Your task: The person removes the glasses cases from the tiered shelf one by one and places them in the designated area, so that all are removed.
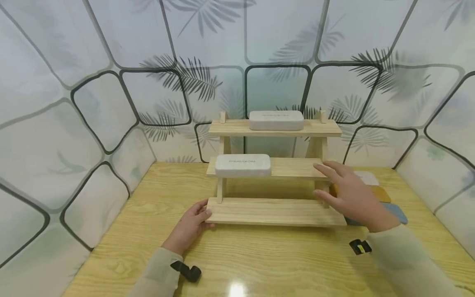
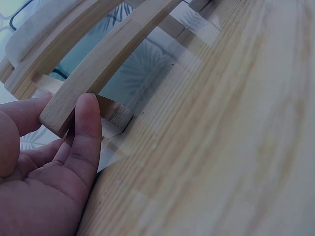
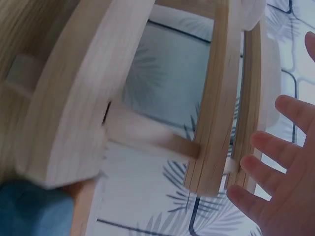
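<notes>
The left hand (image 1: 191, 224) grips the near left end of the rack (image 1: 274, 211) on the counter (image 1: 148, 202); the right hand (image 1: 350, 193), fingers spread, is near its right side. A white case (image 1: 243, 166) lies on the middle shelf (image 1: 293, 167), a second case (image 1: 276, 121) on the far one.

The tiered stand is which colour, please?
The tiered stand is a pale, light-wood tan, showing best in the head view.

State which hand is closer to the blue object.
Right. The right hand is by the right end of the wooden stand, partly in front of the blue object in the head view; the left hand grips the left end of the bottom shelf.
</notes>
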Tool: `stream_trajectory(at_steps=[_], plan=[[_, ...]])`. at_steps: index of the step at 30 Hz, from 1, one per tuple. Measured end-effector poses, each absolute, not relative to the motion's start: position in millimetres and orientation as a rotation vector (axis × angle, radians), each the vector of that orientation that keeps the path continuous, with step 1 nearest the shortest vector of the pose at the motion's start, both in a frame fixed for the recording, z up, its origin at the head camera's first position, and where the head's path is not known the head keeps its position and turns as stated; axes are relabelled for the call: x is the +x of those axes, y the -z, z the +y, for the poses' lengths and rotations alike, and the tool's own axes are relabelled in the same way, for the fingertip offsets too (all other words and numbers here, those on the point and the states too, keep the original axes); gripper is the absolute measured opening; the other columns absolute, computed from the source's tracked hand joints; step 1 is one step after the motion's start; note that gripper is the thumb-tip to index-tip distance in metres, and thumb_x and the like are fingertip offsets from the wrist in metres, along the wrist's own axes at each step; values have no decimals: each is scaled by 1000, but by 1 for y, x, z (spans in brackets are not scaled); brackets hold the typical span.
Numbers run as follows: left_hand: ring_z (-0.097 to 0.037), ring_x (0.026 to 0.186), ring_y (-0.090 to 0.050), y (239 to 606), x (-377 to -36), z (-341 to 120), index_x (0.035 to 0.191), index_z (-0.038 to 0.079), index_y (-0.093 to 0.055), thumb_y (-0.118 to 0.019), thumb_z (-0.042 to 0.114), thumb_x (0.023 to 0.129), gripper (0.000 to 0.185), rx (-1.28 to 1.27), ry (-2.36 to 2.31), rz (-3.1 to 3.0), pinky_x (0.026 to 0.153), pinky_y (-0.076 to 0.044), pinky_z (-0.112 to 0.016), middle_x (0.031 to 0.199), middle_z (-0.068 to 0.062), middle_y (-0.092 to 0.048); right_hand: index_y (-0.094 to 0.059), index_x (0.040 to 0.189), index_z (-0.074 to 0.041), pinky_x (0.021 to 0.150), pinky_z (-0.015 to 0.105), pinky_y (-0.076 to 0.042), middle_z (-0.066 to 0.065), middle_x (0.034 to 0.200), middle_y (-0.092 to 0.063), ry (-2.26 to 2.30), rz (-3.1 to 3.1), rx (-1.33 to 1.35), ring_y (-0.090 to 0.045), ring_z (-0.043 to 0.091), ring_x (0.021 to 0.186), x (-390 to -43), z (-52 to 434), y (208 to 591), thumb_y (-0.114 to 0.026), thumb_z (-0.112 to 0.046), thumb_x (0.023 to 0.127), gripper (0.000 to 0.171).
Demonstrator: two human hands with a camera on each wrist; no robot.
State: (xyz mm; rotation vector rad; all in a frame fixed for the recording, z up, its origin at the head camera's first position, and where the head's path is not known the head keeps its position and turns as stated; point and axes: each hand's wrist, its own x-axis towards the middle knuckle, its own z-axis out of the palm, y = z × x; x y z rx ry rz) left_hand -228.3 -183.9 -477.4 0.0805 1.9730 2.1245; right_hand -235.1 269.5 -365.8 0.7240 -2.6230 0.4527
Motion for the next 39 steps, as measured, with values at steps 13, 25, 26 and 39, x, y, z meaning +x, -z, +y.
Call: stream_trajectory(at_steps=[13,25,26,39], plan=[[-28,115,-58,477,-227,-184,157,0,-25,-55,18,107,61,93,-2131,1970,89,-56,-36,141,-25,-47,-33,160,-21,109,67,-32,14,159,-33,-477,-2697,783,-31,41,143,-250,223,357,-65,-56,95,81],[-28,116,-59,478,-227,-184,157,3,-29,-58,22,105,62,60,-2117,1996,89,-56,-37,143,-22,-50,-34,160,-17,114,61,-30,16,158,-35,-463,-2646,893,-35,39,142,-263,184,350,-64,-54,96,80],[-29,116,-59,478,-227,-184,157,3,-29,-58,23,105,62,61,-2115,1998,89,-56,-37,143,-22,-50,-34,159,-17,114,61,-30,16,157,-36,-458,-2641,896,-36,39,142,-265,181,350,-64,-55,96,79],[-29,117,-58,479,-228,-184,157,1,-27,-57,21,106,63,73,-2121,1991,89,-56,-35,144,-24,-47,-35,159,-20,116,58,-29,15,158,-36,-450,-2673,895,-34,37,143,-282,147,349,-60,-59,96,78]])
